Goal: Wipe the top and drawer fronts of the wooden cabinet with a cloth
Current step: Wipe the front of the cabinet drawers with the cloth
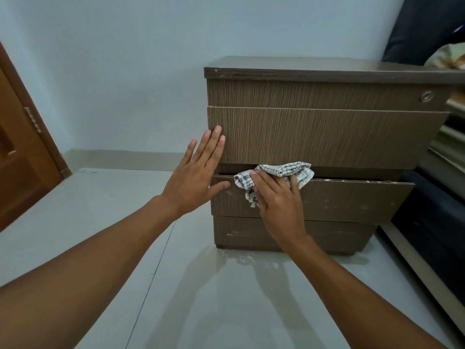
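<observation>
In front of me is the pale wall [113,71], and below it the grey floor [100,248], which has a wet-looking shine just before the cabinet. At the left edge I see a part of an orange-brown wooden door [17,159] with its hinge. The wooden cabinet [327,137] stands on the floor against the wall, right of the middle, and I see four drawer fronts one above the other. The top [314,62] looks flat and dark; at its far right something dark leans over it, but I cannot tell what it is. The uppermost front carries a small round lock [427,95] near its right end. The third drawer [352,202] is pulled out a little, so its front stands forward of the others, and it shows pale dusty marks.

My left hand [193,177] is flat and open, the fingers [214,144] spread and holding nothing; the tips are at the left edge of the second drawer front. My right hand [276,202] presses on the checked cloth [284,172], white with dark lines. The cloth is bunched on the upper edge of the pulled-out drawer, near its left end, with my fingers laid over it
</observation>
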